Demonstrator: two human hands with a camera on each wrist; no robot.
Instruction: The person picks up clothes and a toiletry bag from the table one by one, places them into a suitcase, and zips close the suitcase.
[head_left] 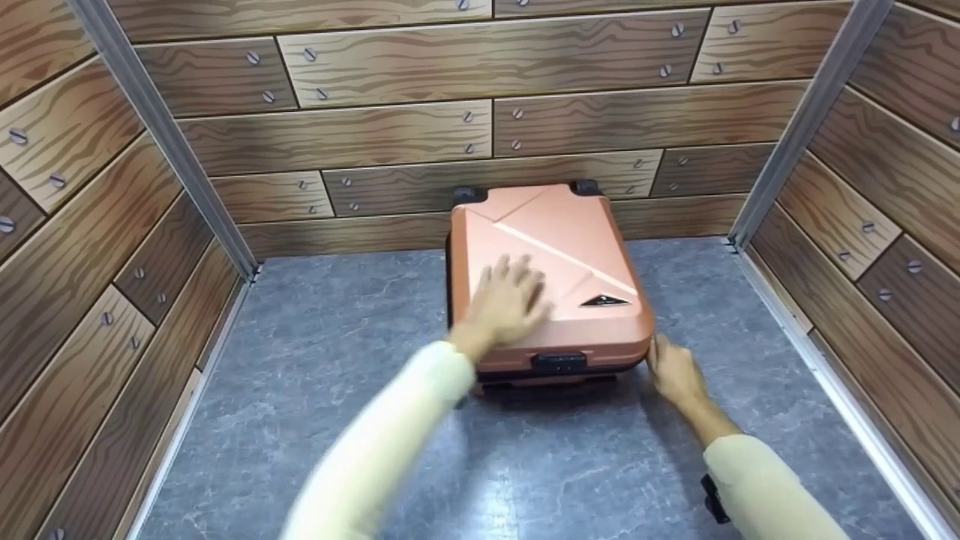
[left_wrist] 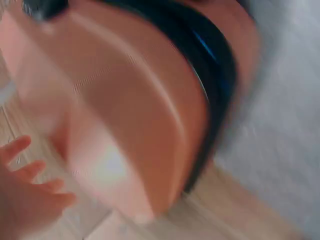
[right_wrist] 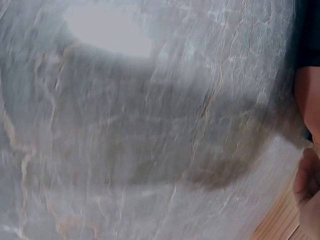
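At the centre, a salmon-coloured hard-shell suitcase (left_wrist: 115, 105) is shown, blurred, its ridged face marked by glare toward 7 o'clock. Its edge is followed by a black band (left_wrist: 220, 80) from 12 to 5 o'clock. At 8 o'clock the left hand (left_wrist: 32, 195) is held, fingers extended; contact cannot be confirmed. Grey floor (left_wrist: 285, 100) is seen at 3 o'clock, wood-grain planking (left_wrist: 220, 205) at 5.

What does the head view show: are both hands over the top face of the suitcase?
No, only the left hand is over the top face of the suitcase; the right hand is at its near right corner.
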